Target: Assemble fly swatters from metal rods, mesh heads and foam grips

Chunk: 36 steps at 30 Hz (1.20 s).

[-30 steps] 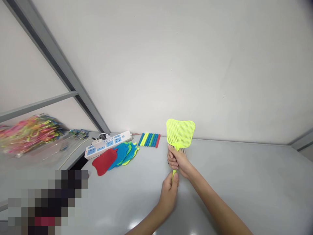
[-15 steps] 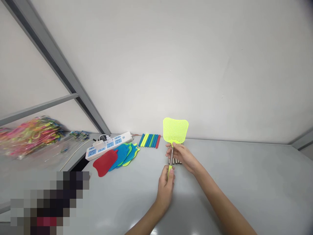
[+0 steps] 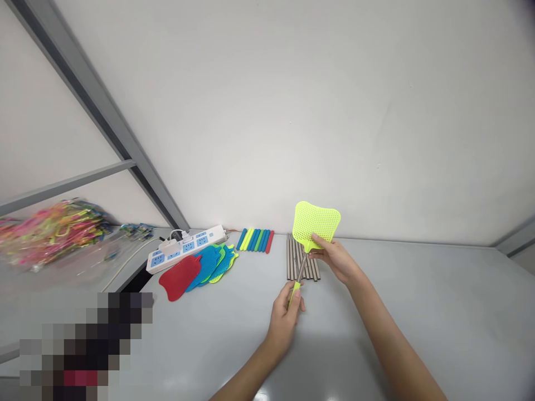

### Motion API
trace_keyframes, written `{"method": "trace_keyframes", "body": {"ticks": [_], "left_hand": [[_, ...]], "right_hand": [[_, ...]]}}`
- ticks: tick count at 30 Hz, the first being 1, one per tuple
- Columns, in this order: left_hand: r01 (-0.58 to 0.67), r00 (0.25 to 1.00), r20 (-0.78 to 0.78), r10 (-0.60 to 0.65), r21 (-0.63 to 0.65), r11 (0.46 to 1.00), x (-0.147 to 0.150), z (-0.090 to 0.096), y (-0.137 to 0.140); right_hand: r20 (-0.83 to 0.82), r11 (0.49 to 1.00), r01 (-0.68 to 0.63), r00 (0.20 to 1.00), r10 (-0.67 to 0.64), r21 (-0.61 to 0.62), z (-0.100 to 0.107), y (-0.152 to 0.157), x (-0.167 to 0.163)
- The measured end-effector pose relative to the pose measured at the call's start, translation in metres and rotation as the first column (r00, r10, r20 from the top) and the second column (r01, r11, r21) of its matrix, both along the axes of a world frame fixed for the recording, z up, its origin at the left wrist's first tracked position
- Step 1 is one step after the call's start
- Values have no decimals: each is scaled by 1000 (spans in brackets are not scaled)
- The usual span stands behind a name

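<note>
A yellow-green fly swatter (image 3: 316, 221) with a perforated head and a short metal shaft is held up over the table, tilted to the right. My left hand (image 3: 286, 312) is closed around its yellow-green handle. With the thumb on the front of the head's lower edge, my right hand (image 3: 337, 260) grips the swatter near its neck. Behind the shaft, several metal rods (image 3: 291, 262) lie side by side on the table, partly covered by the swatter and my right hand.
Left of the rods lies a row of coloured handles (image 3: 256, 240). Farther left, red, blue and yellow-green swatter heads (image 3: 180, 278) overlap before a white power strip (image 3: 217, 232). Bagged colourful items (image 3: 62, 231) are piled at far left. A wall (image 3: 334, 111) backs the grey table (image 3: 418, 312).
The swatter's head has swung to the right, along with my right hand, whose thumb now lies on the mesh. More of the metal rods shows. My left hand stays nearly in place.
</note>
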<state>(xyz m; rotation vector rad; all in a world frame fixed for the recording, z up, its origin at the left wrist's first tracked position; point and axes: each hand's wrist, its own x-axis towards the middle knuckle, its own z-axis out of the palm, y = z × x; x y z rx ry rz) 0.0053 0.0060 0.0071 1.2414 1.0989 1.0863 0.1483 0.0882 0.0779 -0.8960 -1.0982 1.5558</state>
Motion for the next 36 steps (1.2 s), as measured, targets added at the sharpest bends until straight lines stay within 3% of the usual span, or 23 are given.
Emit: {"method": "trace_keyframes", "body": {"ticks": [6,15,29,36], "left_hand": [[47,997,-60,-46,5,999,1,-2,0],[49,991,-126,-47,14,999,2,-4,0],[51,992,-115,-51,-5,999,-1,-4,5],[86,978,-198,-70,76,993,-4,-5,4]], "right_hand": [[-1,992,121,993,-121,16,6,4,20],[-14,936,350,937,-350,41,18,2,52],[-73,889,455,890,-451,47,18,4,83],[-72,879,477,877,-474,20,15,7,80]]}}
